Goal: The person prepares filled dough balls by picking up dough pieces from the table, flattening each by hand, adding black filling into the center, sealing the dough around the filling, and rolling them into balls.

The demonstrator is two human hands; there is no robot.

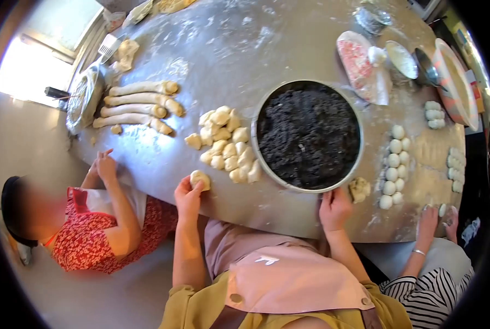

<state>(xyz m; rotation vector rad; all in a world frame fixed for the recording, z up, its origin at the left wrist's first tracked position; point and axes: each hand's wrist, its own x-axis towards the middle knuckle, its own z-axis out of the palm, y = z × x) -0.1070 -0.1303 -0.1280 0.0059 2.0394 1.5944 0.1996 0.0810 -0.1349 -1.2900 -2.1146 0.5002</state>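
Observation:
My left hand (188, 198) pinches a flattened round piece of pale dough (200, 180) over the table's near edge. Just beyond it is a cluster of dough pieces (223, 140). My right hand (335, 209) is closed at the near rim of a large round metal basin (257, 159), its fingertips against the rim and partly hidden. Dark, crumbly filling (309, 134) covers the inside of the basin. Right beside my right hand lies a rough lump of dough (359, 189).
Long dough rolls (138, 100) lie at the left near a metal pot (86, 98). White dough balls (393, 167) stand in rows at the right, below a bag of pink-and-white stuff (360, 63) and bowls (402, 59). One person (99, 225) is left; another person's hand (428, 222) touches the table right.

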